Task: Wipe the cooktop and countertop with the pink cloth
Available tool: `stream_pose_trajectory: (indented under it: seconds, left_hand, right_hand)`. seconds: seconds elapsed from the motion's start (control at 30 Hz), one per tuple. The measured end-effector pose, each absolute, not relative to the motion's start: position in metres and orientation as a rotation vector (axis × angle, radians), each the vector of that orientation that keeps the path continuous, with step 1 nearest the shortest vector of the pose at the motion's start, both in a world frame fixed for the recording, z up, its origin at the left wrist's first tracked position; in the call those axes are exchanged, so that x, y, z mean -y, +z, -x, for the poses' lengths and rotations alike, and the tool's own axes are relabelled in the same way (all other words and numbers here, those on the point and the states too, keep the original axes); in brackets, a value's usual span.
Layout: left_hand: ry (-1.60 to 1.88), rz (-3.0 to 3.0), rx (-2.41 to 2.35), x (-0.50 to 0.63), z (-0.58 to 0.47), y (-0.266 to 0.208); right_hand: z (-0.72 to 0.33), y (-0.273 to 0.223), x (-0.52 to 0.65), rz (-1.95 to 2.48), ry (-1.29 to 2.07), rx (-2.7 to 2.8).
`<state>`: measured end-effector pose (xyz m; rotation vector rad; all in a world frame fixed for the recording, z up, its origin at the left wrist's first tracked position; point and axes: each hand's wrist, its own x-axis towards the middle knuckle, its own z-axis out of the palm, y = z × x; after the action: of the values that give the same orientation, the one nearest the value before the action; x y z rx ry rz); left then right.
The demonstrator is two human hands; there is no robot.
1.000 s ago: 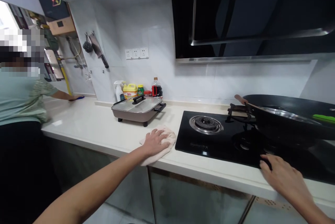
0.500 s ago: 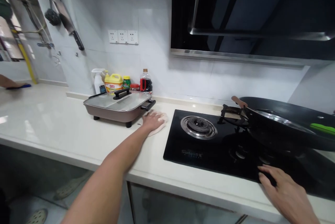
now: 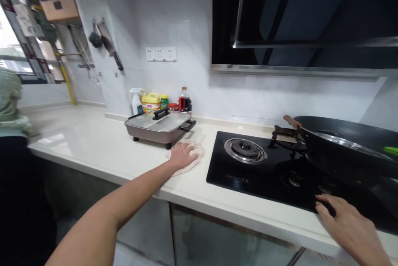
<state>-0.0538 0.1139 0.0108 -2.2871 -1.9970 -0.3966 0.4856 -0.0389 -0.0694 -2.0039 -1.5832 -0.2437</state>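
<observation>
My left hand (image 3: 183,156) presses down on a pale cloth (image 3: 196,151) on the white countertop, fingers bent over it. The cloth lies between an electric pan (image 3: 149,134) and the black gas stove (image 3: 228,168). That pan is brown, stands on short black feet and has a glass lid with a black handle. Over the stove's front edge, my right hand (image 3: 346,221) hovers or rests, which I cannot tell; its thumb and fingers are apart and nothing shows in them.
A large black wok (image 3: 348,152) sits on the right burner. Behind the pan stand a spray bottle (image 3: 136,102), a yellow jug (image 3: 151,101) and a dark sauce bottle (image 3: 185,101). A cleaver (image 3: 110,46) hangs on the wall. Another person (image 3: 12,108) stands at the far left.
My view has turned left, bringing the other person's body into frame. My left hand and the cloth have slid toward the counter's front edge and away from the stove. The right hand stays by the stove.
</observation>
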Motion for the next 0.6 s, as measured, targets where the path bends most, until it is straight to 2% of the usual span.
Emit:
stream_pose_trajectory:
  seconds: [0.2,0.47,0.6]
  left_hand:
    - [-0.406,2.256,2.051,-0.065,0.107,0.010]
    - [-0.428,2.123,2.132,-0.055,0.160,0.011]
    - [-0.396,1.897,2.316,-0.048,0.195,0.016]
  right_hand:
    - [-0.489,-0.074,0.037,1.996,-0.227,1.596]
    - [-0.483,-0.070,0.037,2.001,-0.228,1.611]
    - [-0.485,-0.071,0.036,1.988,-0.217,1.593]
